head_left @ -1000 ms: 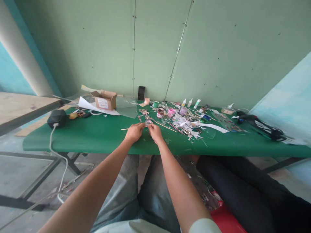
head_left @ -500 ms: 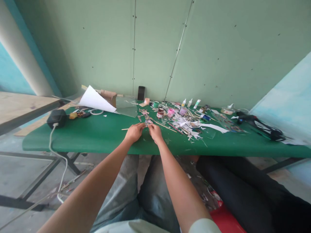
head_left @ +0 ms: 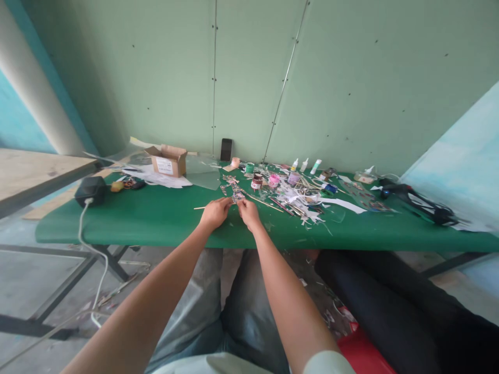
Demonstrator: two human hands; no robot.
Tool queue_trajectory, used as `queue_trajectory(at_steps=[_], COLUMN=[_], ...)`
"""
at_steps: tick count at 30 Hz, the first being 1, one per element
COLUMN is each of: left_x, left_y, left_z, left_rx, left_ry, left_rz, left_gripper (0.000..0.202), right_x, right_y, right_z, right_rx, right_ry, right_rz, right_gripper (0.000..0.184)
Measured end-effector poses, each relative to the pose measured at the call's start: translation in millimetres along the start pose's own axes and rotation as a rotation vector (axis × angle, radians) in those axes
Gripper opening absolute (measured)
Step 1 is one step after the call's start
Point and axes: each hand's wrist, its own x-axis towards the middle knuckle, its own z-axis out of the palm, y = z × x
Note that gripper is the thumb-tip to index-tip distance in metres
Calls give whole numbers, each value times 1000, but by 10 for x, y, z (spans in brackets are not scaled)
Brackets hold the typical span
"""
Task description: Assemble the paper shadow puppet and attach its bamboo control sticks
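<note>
My left hand point(head_left: 214, 212) and my right hand point(head_left: 248, 212) meet over the front middle of the green table point(head_left: 156, 221). Both are closed in a pinch on a small patterned paper cut-out point(head_left: 236, 198) held between them. A thin wooden stick point(head_left: 202, 207) lies on the table just left of my left hand. Behind the hands sit small paint jars point(head_left: 257, 181) and a heap of paper scraps point(head_left: 300, 200).
A cardboard box point(head_left: 167, 160) and white paper sheets point(head_left: 156, 178) lie back left, near a black adapter point(head_left: 90, 189) with a white cable. A phone point(head_left: 226, 149) leans on the wall. Glue bottles point(head_left: 304, 165) stand behind; a black tool point(head_left: 417, 200) lies right. A person's dark-clad legs point(head_left: 390, 296) are beside me.
The white paper sheet at the back left flapped up over the box and has dropped flat again. My hands have stayed in place on the cut-out.
</note>
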Motion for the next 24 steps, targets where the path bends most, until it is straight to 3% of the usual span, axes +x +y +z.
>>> queue_trajectory(at_steps=[24], left_x=[-2], left_y=[1], left_z=[6], left_rx=[-11], left_ry=[-15], left_rz=[18], left_gripper=[28], right_x=[-22], right_y=[-53], right_z=[-11], right_rx=[-20], right_ry=[1], right_rz=[-14], right_gripper=[35])
